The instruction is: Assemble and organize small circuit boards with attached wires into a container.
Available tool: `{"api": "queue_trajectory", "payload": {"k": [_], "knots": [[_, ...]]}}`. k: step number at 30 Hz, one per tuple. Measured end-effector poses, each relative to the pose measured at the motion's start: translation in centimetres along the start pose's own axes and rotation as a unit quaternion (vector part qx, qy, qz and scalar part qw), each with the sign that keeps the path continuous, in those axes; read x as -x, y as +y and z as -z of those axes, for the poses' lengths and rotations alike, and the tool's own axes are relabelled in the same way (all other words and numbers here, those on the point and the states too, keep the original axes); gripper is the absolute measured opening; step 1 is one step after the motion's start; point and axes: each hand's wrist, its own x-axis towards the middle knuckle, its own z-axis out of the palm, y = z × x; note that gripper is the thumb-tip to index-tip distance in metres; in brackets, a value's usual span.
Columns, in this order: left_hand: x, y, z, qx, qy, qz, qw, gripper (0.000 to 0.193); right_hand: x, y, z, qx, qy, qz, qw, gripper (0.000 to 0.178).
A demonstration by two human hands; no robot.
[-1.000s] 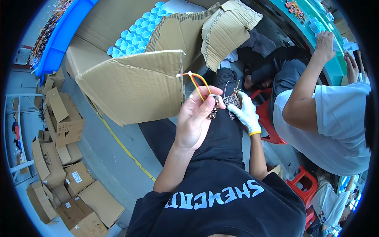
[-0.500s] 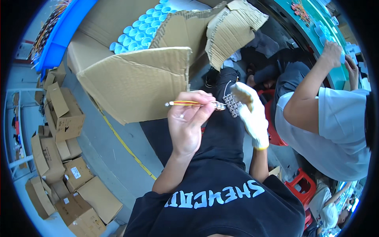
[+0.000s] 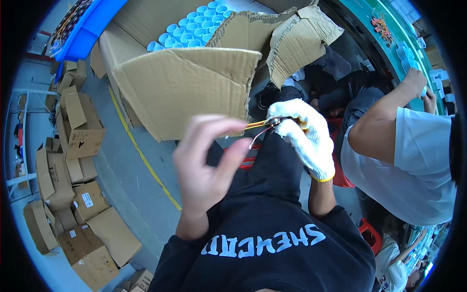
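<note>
The bundle of thin orange and red wires [image 3: 260,127] is pinched at one end in the closed, gloved right hand [image 3: 304,134] above the lap — the bare left hand [image 3: 206,163] is held loosely open, empty — so the free ends could be snagged or pulled loose.

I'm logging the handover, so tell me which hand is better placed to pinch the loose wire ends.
Left. The bare left hand is empty, its fingertips beside the loose ends of the wires; the gloved right hand is busy gripping them.

Black printed sweatshirt, white knit glove [image 3: 306,136] with yellow cuff.
</note>
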Motion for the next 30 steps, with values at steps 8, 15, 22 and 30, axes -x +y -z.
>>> {"api": "queue_trajectory", "payload": {"k": [8, 15, 22, 30], "knots": [[0.3, -3.4, -1.6, 0.244, -0.068, 0.210, 0.944, 0.008, -0.5, 0.7, -1.6, 0.019, -0.078, 0.105, 0.991, 0.018], [1.6, -5.6, -2.0, 0.288, -0.052, 0.251, 0.923, 0.002, -0.4, 2.0, -2.1, 0.065, -0.102, 0.105, 0.987, 0.014], [2.1, -5.0, -3.2, 0.235, 0.069, 0.188, 0.951, 0.002, 0.0, 1.1, -1.1, -0.029, -0.072, -0.076, 0.994, 0.018], [4.5, -5.4, -1.6, 0.010, 0.018, 0.112, 0.993, 0.016, 0.3, 1.4, 1.0, -0.015, 0.004, -0.092, 0.996, 0.025]]}}
